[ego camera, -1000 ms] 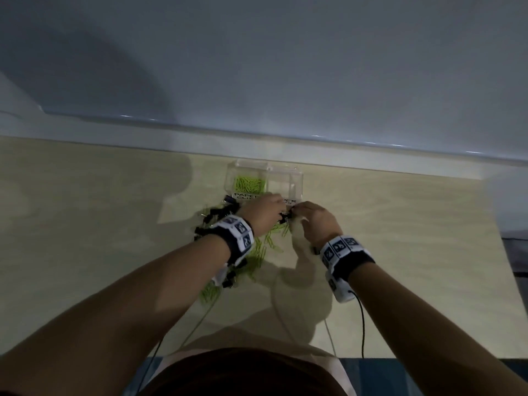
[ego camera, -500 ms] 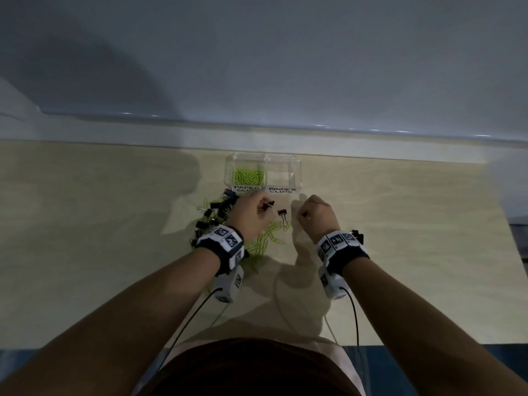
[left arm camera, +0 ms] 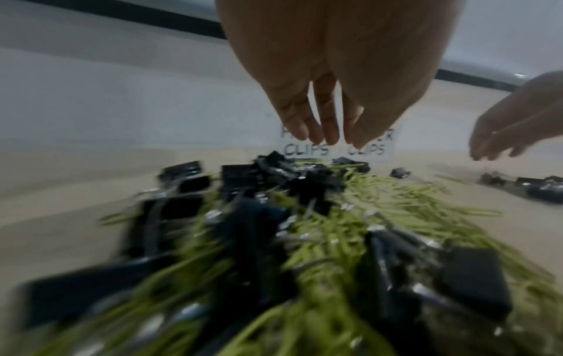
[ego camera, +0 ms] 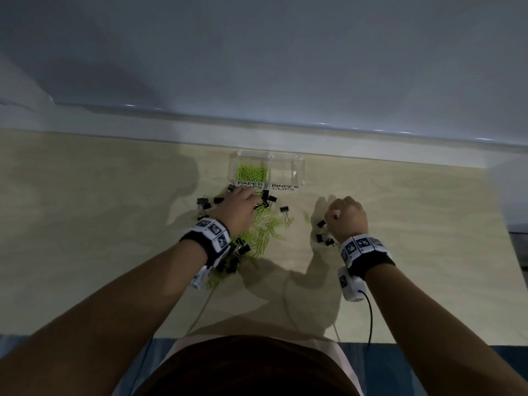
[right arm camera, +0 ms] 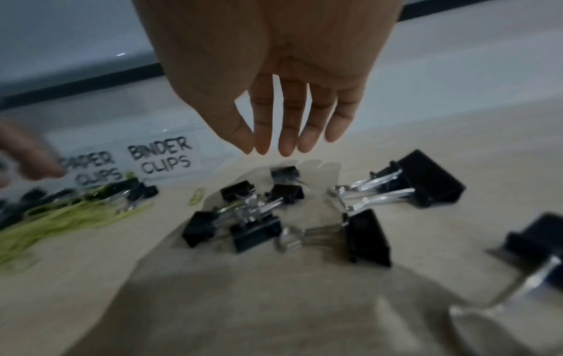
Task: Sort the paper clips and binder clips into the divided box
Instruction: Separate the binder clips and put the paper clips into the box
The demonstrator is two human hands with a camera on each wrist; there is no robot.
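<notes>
The clear divided box (ego camera: 300, 166) stands at the table's far side. Its left cell, labelled PAPER CLIPS, holds green paper clips (ego camera: 252, 173); the right cell, labelled BINDER CLIPS (right arm camera: 160, 156), looks empty. In front of it lies a mixed pile (ego camera: 264, 228) of green paper clips and black binder clips (left arm camera: 243, 178). My left hand (ego camera: 238, 208) hovers over the pile's far end, fingers (left arm camera: 330, 125) straight and pointing down, holding nothing. My right hand (ego camera: 347, 217) hangs over a small separate group of binder clips (right arm camera: 252, 216), fingers (right arm camera: 288, 135) straight and empty.
A pale wooden table (ego camera: 114, 210) runs wide on both sides, with a white ledge (ego camera: 171, 132) and wall behind the box. Single binder clips (ego camera: 284, 210) and a stray paper clip (ego camera: 306, 217) lie between the hands. Wrist cables trail to the near edge.
The hands were close together at the box front. My right hand has moved right and nearer, over the separate binder clips. My left hand stays at the pile.
</notes>
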